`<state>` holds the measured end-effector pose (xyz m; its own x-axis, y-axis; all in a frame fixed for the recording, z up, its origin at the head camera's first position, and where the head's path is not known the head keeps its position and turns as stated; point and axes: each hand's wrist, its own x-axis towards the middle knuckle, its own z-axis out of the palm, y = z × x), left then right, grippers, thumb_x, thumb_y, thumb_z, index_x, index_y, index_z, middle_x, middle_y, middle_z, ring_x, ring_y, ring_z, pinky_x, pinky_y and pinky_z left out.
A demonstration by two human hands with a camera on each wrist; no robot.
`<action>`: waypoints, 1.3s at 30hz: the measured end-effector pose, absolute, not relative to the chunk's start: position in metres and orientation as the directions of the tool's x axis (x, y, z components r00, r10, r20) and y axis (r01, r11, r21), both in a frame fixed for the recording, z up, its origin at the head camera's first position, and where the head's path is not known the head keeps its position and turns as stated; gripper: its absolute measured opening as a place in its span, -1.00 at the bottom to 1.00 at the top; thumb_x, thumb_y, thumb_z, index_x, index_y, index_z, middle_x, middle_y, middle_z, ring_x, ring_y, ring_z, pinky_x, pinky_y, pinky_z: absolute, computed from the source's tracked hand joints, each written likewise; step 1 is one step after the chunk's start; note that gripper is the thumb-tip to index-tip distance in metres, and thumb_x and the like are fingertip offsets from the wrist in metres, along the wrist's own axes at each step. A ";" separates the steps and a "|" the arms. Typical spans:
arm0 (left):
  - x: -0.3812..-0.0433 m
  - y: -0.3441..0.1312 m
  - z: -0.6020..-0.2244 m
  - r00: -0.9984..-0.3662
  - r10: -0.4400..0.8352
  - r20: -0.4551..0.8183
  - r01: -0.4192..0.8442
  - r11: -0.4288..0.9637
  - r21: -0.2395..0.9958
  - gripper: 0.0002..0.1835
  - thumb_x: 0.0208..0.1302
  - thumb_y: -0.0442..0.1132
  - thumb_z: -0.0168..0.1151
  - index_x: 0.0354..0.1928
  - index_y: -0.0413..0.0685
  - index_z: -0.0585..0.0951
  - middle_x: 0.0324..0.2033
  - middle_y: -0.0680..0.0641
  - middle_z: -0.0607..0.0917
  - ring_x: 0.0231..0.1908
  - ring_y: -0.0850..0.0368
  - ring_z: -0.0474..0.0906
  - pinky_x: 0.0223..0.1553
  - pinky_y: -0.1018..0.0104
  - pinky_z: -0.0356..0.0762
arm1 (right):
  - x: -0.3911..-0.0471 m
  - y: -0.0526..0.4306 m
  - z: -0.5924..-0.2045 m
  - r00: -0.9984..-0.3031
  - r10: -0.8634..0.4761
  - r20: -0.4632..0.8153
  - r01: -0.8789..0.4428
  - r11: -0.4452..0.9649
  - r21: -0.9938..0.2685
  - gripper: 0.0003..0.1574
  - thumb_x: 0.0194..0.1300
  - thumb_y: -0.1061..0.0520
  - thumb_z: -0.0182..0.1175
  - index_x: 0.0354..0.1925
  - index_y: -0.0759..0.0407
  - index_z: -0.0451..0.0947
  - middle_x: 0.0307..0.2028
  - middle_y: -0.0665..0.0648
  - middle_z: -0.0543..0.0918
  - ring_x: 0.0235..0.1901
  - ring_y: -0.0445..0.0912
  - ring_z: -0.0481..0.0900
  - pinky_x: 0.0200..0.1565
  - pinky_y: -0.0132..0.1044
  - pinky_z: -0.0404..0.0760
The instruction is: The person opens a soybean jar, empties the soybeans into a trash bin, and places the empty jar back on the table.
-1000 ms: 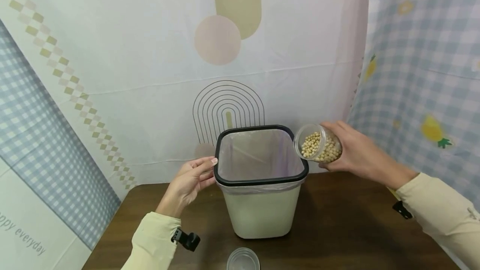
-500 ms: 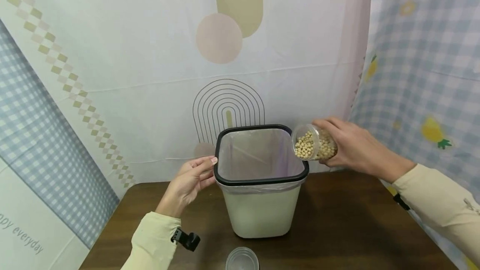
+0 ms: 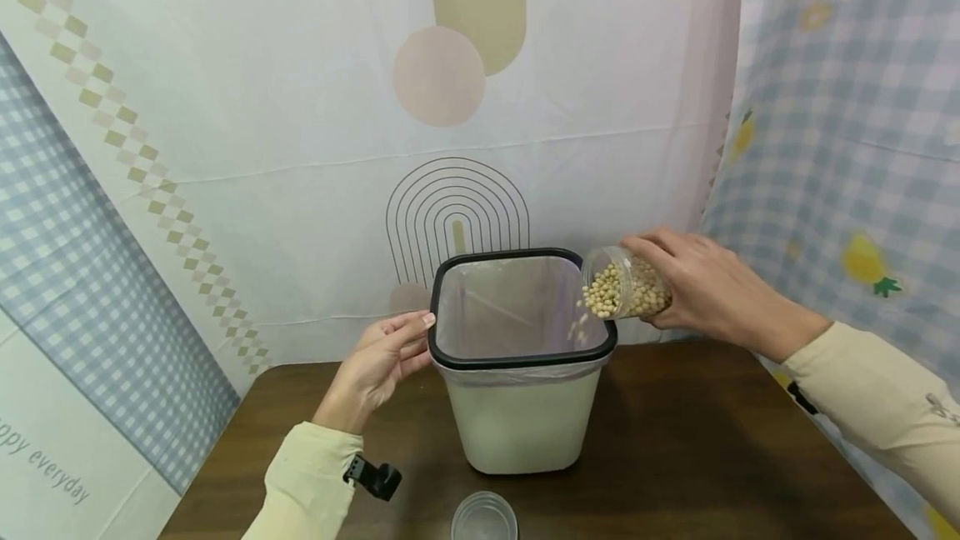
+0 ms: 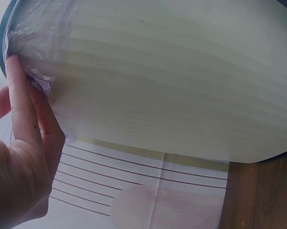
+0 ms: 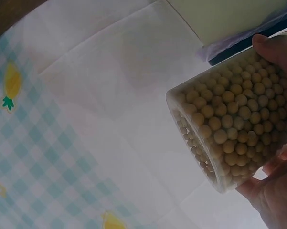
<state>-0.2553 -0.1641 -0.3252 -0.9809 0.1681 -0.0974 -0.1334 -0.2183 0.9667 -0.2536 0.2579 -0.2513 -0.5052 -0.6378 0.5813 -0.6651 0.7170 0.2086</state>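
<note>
In the head view, my right hand grips a clear plastic jar of round, pale soybeans. The jar lies tilted on its side, its mouth over the right rim of a pale trash can. Several loose beans drop from the mouth into the can. The right wrist view has the jar up close, packed with beans, fingers and thumb around it. My left hand touches the can's black rim on the left. In the left wrist view, its extended fingers rest against the bag under the rim.
A thin translucent bag lines the can and folds over its edge. Near the front of the dark wooden table lies a round clear lid. Patterned cloths hang behind and at both sides.
My right hand has moved slightly left and tipped the jar further down, so the beans slid to its mouth and some now fall into the can. My left hand stays at the rim.
</note>
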 end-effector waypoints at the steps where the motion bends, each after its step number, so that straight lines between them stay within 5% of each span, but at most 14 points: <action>1: -0.255 -0.164 -0.325 -0.981 0.167 -0.097 -0.133 -0.220 0.966 -0.54 0.59 -0.31 0.18 0.37 -0.44 0.40 -0.27 0.05 0.75 -0.26 0.26 0.73 -0.20 0.49 0.75 | -0.254 0.257 -0.251 -0.506 -0.640 0.578 -0.664 0.717 0.212 0.33 -0.44 0.08 0.81 0.37 0.20 0.47 0.10 0.23 0.63 -0.03 0.19 0.67 -0.04 0.25 0.69; 39: -0.254 -0.163 -0.323 -0.982 0.161 -0.102 -0.136 -0.218 0.966 -0.53 0.58 -0.31 0.19 0.38 -0.43 0.40 -0.27 0.05 0.74 -0.27 0.26 0.72 -0.20 0.49 0.75 | -0.255 0.251 -0.245 -0.488 -0.679 0.549 -0.635 0.707 0.311 0.29 -0.39 0.03 0.80 0.37 0.18 0.48 0.10 0.28 0.63 0.04 0.25 0.65 0.04 0.25 0.67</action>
